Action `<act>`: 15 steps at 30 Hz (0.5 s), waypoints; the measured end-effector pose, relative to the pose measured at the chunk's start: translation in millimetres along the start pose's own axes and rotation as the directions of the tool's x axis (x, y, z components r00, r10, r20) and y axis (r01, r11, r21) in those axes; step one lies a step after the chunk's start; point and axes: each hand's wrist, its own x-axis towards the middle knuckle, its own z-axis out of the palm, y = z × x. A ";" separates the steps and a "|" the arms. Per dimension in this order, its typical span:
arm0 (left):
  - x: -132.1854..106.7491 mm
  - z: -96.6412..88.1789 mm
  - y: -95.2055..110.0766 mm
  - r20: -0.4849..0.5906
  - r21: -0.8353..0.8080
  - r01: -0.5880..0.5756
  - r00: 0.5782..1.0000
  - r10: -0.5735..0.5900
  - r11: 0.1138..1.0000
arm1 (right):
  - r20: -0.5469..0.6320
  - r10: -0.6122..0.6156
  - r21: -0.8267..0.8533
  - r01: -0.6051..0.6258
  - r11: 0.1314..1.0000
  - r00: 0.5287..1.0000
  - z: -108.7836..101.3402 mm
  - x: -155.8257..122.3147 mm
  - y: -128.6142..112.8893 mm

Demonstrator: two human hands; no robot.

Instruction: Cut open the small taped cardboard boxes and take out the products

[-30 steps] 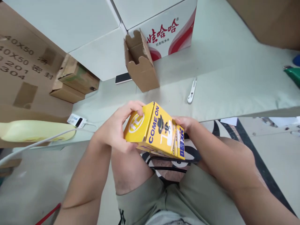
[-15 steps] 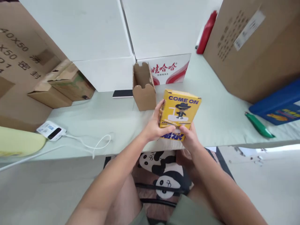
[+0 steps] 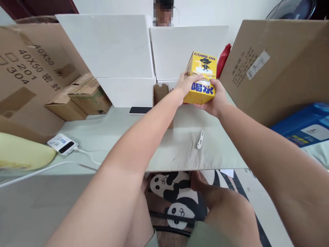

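Note:
Both hands hold a yellow box (image 3: 202, 94) printed with "COME ON" and a cartoon figure in a black hat, raised above the table. My left hand (image 3: 185, 85) grips its left side, fingers over the front. My right hand (image 3: 218, 97) supports it from the right side and below. Just left of the box, a small open cardboard box (image 3: 161, 90) stands on the table, partly hidden by my left forearm. A small white utility knife (image 3: 200, 139) lies on the cloth below the yellow box.
White panels (image 3: 123, 48) stand along the back, with a person's head behind them. Large cartons (image 3: 285, 68) flank both sides. A phone (image 3: 140, 110), a cabled white device (image 3: 63, 144), a red bottle (image 3: 223, 61) and a blue package (image 3: 305, 123) rest on the table.
My hands have carried the yellow box forward, away from my body and up. The white utility knife now shows on the cloth. The camera has tilted up, and the person behind the panels has come into view.

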 end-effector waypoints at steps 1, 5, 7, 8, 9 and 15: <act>-13.1 2.2 -5.0 -0.002 -0.020 0.007 1.000 -0.007 1.000 | 0.000 -0.028 0.011 0.028 1.000 1.000 0.2 -14.6 4.7; -83.9 7.1 -43.8 0.163 -0.005 -0.130 0.978 0.129 0.992 | -0.050 -0.116 0.051 0.119 0.992 0.992 -14.0 -85.8 20.0; -124.0 2.7 -71.7 0.138 0.121 -0.115 0.985 0.098 0.986 | -0.163 -0.043 0.069 0.055 0.996 0.986 -33.3 -116.0 28.8; -142.8 -1.3 -86.5 0.126 0.171 -0.056 0.991 0.034 0.984 | -0.235 0.025 0.063 -0.010 0.998 0.972 -45.9 -126.9 33.9; -159.7 -6.0 -101.0 0.118 0.197 0.015 0.992 -0.039 0.980 | -0.298 0.094 0.046 -0.084 0.995 0.950 -60.0 -134.6 39.0; -203.8 -37.8 -153.3 0.301 0.207 0.304 0.885 -0.357 0.930 | -0.446 0.278 -0.097 -0.355 0.930 0.851 -140.8 -120.4 59.7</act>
